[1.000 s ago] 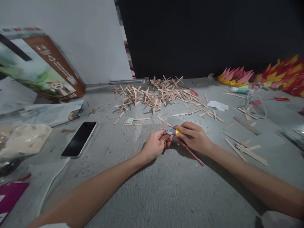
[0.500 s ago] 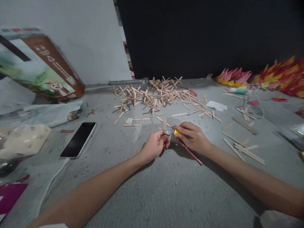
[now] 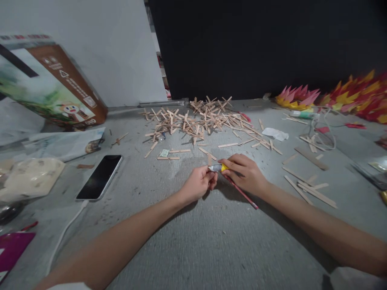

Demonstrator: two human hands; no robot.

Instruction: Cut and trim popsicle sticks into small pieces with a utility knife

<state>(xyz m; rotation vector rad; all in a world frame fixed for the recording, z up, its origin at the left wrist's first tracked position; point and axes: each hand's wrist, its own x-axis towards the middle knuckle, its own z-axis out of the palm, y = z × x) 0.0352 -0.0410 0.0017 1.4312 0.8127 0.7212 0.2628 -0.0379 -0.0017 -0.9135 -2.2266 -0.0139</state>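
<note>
Near the middle of the table, my left hand (image 3: 197, 183) pinches a small wooden craft stick (image 3: 209, 160) that stands up from the fingertips. My right hand (image 3: 247, 174) grips a yellow utility knife (image 3: 224, 167), its metal blade out to the left and lying against the stick. Below the right hand, a thin red pencil (image 3: 246, 197) slants down to the right; whether the fingers also hold it I cannot tell. Beyond both hands spreads a pile of craft sticks (image 3: 196, 123), many joined in crosses.
To the left lie a phone (image 3: 99, 177) with a white cable and a brown printed box (image 3: 71, 86). Loose sticks (image 3: 314, 193), a white paper scrap (image 3: 275, 134) and a glue tube (image 3: 302, 114) lie right. Flame-like paper pieces (image 3: 356, 98) stand at the back right.
</note>
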